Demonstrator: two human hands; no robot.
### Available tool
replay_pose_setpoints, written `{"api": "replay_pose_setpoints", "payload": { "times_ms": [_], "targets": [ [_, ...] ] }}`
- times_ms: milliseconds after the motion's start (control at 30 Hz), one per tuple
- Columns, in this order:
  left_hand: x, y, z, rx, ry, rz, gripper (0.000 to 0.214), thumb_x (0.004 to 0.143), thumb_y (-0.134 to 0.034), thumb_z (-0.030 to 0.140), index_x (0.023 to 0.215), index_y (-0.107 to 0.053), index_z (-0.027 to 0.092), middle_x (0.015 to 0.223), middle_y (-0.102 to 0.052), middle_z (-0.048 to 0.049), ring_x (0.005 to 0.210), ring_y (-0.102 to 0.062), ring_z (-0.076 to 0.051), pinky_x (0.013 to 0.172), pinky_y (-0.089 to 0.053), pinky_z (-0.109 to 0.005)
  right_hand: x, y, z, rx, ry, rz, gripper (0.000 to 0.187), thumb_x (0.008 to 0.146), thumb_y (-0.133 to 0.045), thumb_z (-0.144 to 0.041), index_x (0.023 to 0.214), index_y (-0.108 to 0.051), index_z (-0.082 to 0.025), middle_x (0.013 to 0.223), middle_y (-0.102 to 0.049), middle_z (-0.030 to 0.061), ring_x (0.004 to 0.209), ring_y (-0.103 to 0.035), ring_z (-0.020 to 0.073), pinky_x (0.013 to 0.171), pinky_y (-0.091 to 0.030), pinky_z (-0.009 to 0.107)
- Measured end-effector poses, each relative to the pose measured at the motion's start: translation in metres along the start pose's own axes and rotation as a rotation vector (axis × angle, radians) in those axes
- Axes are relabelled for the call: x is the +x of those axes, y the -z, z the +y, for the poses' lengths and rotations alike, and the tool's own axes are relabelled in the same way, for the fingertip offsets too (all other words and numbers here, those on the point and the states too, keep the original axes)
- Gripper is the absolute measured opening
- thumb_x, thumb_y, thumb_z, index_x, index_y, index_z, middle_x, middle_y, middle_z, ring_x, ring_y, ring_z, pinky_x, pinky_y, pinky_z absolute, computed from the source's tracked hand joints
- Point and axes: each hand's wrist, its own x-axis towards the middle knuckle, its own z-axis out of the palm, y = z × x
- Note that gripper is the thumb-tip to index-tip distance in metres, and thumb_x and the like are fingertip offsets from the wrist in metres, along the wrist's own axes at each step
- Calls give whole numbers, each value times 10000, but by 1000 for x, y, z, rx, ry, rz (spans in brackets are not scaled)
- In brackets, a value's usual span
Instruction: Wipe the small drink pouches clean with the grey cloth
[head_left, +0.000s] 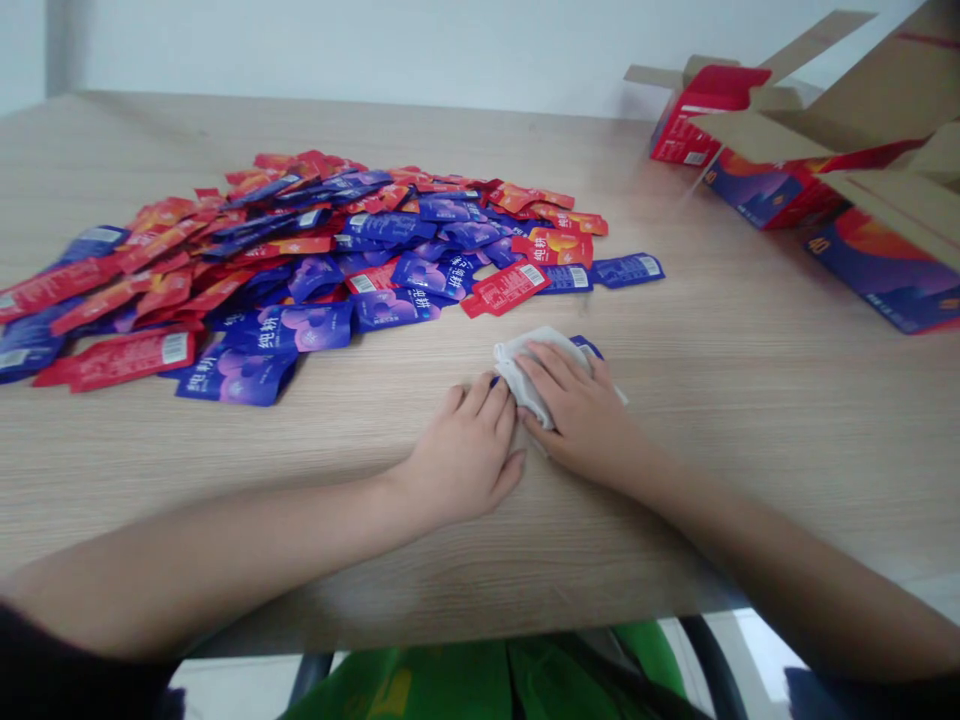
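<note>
Left hand (pixel 469 450) half-curled against a crumpled white sheet (pixel 529 375), grip unclear, right hand (pixel 577 415) lying open on it, on the table (pixel 750 420), with a large heap of red and blue sachets (pixel 352 260) remaining, open printed cartons (pixel 877 265) beyond.

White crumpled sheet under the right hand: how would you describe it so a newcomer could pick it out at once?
On the wood-grain table, below the heap of red and blue sachets, the white crumpled sheet lies under the right hand, beside the left hand. It alone is white there, with a blue sachet showing behind it.
</note>
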Motion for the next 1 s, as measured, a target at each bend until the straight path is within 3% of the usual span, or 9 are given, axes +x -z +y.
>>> {"api": "replay_pose_setpoints", "payload": {
  "times_ms": [133,200,433,667,867,933,1000],
  "targets": [
    [0,-1,0,15,7,-1,642,963,-372,401,1431,-421,-36,1516,-398,-252,1382,-385,-408,1057,-379,-513,1,3,26,-29,-243,-1,571,982,-340,-436,1466,-398,-138,1552,-391,156,1416,-349,307,1079,-307,566],
    [0,-2,0,15,6,-7,639,962,-377,398,1429,-426,-36,1516,-400,-250,1384,-384,-407,1061,-376,-514,1,1,29,-49,-294,10,586,977,-348,-440,1466,-392,-122,1553,-382,170,1419,-339,322,1066,-314,591],
    [0,-1,0,23,-7,3,593,968,-363,405,1366,-514,-8,1479,-455,-241,1379,-393,-409,1049,-388,-509,-2,-2,0,-36,-18,-4,568,986,-324,-430,1472,-397,-144,1573,-360,145,1443,-301,292,1124,-237,562],
    [0,-2,0,21,1,2,644,966,-363,399,1430,-420,-44,1515,-397,-257,1380,-389,-412,1054,-384,-521,0,-1,28,-56,-297,17,596,985,-336,-443,1476,-380,-107,1556,-369,192,1428,-322,336,1080,-286,608],
    [0,-2,-1,11,-10,7,582,967,-362,394,1355,-524,-9,1479,-453,-244,1378,-389,-412,1049,-384,-515,-2,-3,-2,-30,-46,1,572,982,-332,-423,1467,-402,-127,1570,-352,174,1436,-302,318,1105,-242,577],
    [0,-2,-1,7,-9,7,587,966,-369,399,1358,-520,-10,1479,-452,-243,1377,-389,-412,1048,-383,-513,-2,0,1,-21,-44,-15,574,983,-335,-439,1475,-395,-150,1580,-344,152,1437,-305,303,1108,-253,557],
    [0,-2,-1,8,-2,12,623,964,-374,401,1405,-460,-31,1499,-422,-253,1377,-389,-412,1049,-380,-518,0,2,13,-31,-137,-12,579,982,-338,-458,1476,-393,-160,1574,-356,147,1430,-320,304,1090,-285,560]
  ]
}}
